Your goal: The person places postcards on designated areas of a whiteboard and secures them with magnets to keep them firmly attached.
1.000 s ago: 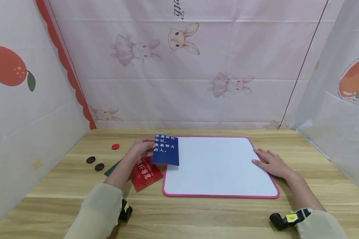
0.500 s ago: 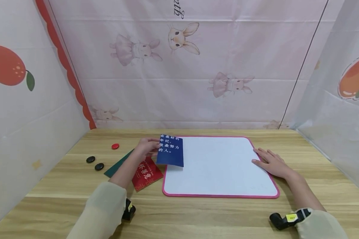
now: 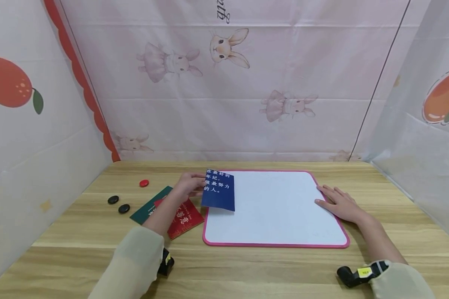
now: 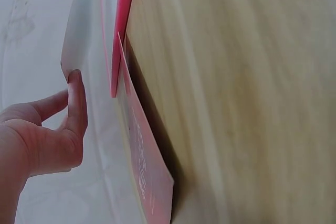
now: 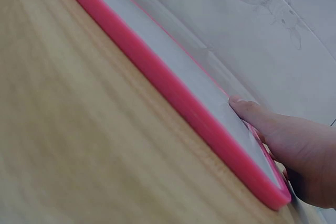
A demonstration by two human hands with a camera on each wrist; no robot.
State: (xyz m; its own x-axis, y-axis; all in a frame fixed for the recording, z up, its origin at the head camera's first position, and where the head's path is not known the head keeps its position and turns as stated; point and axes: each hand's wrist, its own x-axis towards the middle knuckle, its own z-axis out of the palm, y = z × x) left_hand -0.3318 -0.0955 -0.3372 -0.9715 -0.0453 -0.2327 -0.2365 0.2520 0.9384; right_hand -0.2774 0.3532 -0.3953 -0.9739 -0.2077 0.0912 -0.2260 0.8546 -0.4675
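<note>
Fingers of left hand point(image 3: 188, 185) pinch blue card point(image 3: 218, 190) w/ white Chinese text; right hand point(image 3: 340, 203) flat on whiteboard point(image 3: 277, 207)

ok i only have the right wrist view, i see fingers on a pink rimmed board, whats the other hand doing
Observer: The left hand holds a blue card over the board's left edge.
Operator: anything else on the table
Observer: A red card and a green card lie left of the board, partly under the left forearm.
Operator: any small bits
Observer: Two black discs and one red disc sit further left.
Operator: is my hand gripping the board
Observer: No, the right hand lies flat on its right edge.
</note>
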